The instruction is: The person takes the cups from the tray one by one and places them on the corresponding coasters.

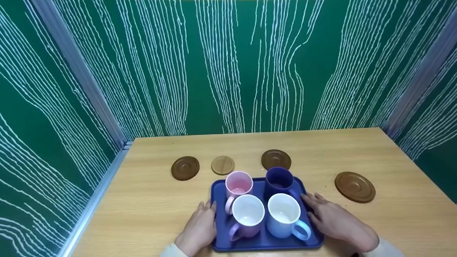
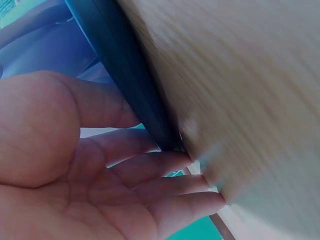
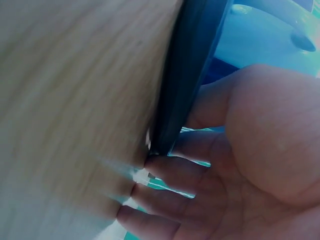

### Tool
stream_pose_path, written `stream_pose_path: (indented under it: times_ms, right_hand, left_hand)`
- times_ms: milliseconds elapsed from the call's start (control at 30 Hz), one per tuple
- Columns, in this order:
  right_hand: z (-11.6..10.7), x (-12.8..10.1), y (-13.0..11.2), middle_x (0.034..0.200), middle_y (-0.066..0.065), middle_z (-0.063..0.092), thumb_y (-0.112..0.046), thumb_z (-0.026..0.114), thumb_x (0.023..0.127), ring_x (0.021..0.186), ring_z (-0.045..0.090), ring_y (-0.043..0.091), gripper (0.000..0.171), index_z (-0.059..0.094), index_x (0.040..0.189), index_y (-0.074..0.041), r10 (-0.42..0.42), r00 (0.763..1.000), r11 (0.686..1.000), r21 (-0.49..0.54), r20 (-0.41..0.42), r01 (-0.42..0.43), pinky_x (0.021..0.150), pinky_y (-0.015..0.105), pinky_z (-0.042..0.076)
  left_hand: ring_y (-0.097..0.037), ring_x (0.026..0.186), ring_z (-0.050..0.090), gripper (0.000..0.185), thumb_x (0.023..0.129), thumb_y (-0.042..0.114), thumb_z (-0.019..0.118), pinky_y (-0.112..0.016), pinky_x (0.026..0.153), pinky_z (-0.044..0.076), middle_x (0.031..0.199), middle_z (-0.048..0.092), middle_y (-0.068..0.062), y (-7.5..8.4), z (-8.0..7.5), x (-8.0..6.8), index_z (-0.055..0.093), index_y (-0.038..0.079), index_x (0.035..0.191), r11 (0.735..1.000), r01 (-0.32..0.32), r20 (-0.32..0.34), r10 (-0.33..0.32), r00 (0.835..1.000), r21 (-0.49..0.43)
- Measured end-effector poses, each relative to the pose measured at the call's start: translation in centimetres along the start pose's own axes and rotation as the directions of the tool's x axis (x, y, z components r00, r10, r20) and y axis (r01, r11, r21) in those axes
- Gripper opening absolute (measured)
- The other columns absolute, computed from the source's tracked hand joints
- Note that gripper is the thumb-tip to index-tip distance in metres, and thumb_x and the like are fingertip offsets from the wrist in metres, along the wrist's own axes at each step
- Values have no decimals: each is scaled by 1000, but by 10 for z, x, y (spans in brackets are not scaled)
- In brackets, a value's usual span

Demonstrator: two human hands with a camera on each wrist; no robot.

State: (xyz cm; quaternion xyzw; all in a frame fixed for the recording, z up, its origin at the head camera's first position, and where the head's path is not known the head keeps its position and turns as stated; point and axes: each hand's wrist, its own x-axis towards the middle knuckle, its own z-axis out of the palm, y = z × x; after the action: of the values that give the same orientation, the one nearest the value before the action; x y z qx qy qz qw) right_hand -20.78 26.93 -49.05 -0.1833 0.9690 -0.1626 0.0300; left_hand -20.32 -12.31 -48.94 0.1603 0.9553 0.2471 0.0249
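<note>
A blue tray sits on the wooden table near its front edge. It carries a pink mug, a dark blue mug, a lilac mug and a light blue mug, all upright. My left hand lies against the tray's left rim, fingers fairly straight. My right hand lies against the right rim the same way. In the left wrist view the fingers reach the tray's edge. In the right wrist view the fingers touch the tray's edge.
Beyond the tray lie a dark brown coaster, a light wooden coaster and another dark coaster. A larger dark coaster lies to the right. Green patterned walls close in the table on three sides.
</note>
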Motion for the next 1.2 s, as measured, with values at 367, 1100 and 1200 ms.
stream_pose_path:
  times_ms: [367, 1100, 1200]
  right_hand:
    - [-43, -3, 30, 160, 30, 36, -31, 57, 105, 136, 43, 59, 61, 39, 159, -9, 57, 994, 998, 25, -99, -54, 104, 75, 38]
    - [-47, 7, 119, 157, 46, 19, -41, 62, 101, 137, 18, 74, 71, 38, 160, -9, 200, 978, 978, 43, 59, -203, 101, 85, 29]
    - [-45, 6, 123, 155, 44, 26, -34, 63, 101, 136, 24, 72, 66, 42, 158, -9, 161, 986, 986, 27, 43, -162, 101, 82, 32]
  left_hand:
    - [-65, 132, 44, 49, 92, 0, 60, -66, 109, 43, 147, 50, -36, 0, -2, 1, 55, -15, 139, 1000, -8, -14, 9, 1000, 30]
    - [-65, 132, 44, 50, 93, 2, 60, -67, 108, 43, 149, 50, -34, 1, -1, -1, 55, -14, 140, 1000, -9, -17, 9, 1000, 26]
    - [-64, 130, 47, 50, 92, 1, 61, -66, 107, 45, 146, 52, -35, 0, -1, 0, 55, -15, 139, 999, -32, -31, 34, 999, 40]
